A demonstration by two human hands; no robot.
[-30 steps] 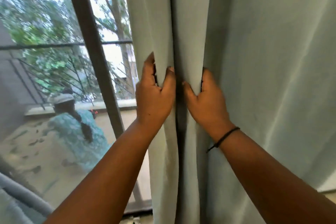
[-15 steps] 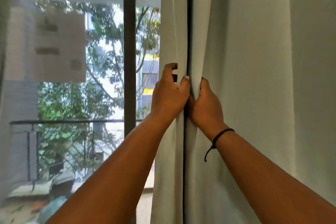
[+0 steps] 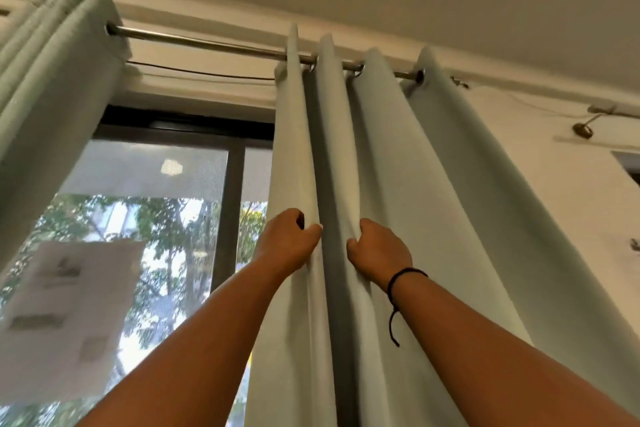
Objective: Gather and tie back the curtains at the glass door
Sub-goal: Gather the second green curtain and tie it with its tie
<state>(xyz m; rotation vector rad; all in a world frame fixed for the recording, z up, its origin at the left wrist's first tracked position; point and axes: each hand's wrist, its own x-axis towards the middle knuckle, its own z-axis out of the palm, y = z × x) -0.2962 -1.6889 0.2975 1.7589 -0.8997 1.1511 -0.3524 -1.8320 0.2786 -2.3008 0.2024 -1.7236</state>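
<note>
In the head view, the left hand (image 3: 289, 241) is gripping the leftmost fold of the pale green curtain (image 3: 398, 184), fingers curled round the fabric. The right hand (image 3: 379, 250), a black cord bracelet (image 3: 398, 282) on its wrist, is clutching the next fold just beside it. The curtain is hanging from a metal rod (image 3: 207, 43), right of the glass door (image 3: 156, 218).
</note>
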